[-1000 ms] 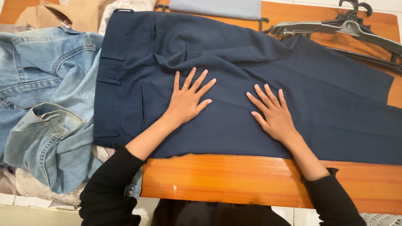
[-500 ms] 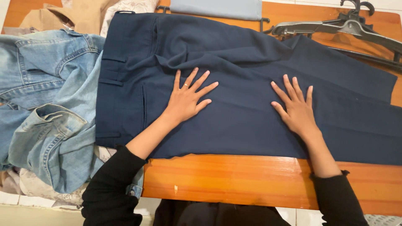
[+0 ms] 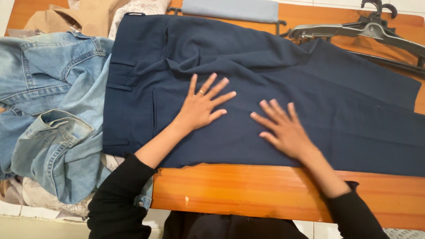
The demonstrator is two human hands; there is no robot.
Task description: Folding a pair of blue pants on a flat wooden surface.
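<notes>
So the navy trousers [image 3: 274,79] are laid flat across the middle of the frame on my orange table [image 3: 248,194], waistband toward the left. My left hand [image 3: 201,108] and right hand [image 3: 283,128] both press down with fingers spread, gripping nothing. Creases near the upper middle aren't smoothed yet, and no fold is made.
</notes>
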